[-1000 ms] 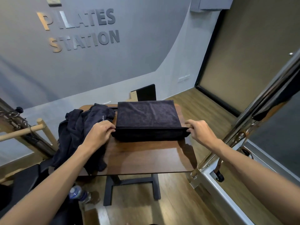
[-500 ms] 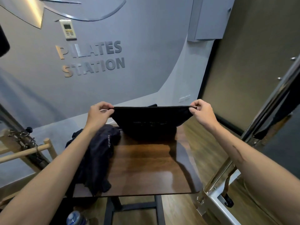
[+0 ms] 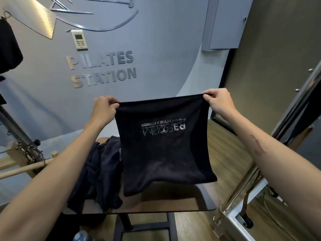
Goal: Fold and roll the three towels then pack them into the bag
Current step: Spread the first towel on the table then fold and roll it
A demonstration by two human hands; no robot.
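Here both hands (image 3: 160,106) pinch the towel's (image 3: 165,150) top corners above the table (image 3: 173,202).

A wall remote (image 3: 79,39) hangs above steel lettering (image 3: 102,68) — a bottle (image 3: 81,236) (capped) stands under the table (image 3: 199,199).

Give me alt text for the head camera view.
Both hands, left hand and right hand, pinch the top corners of a dark towel with upside-down lettering, held up above a wooden table. More dark towels lie heaped on its left.
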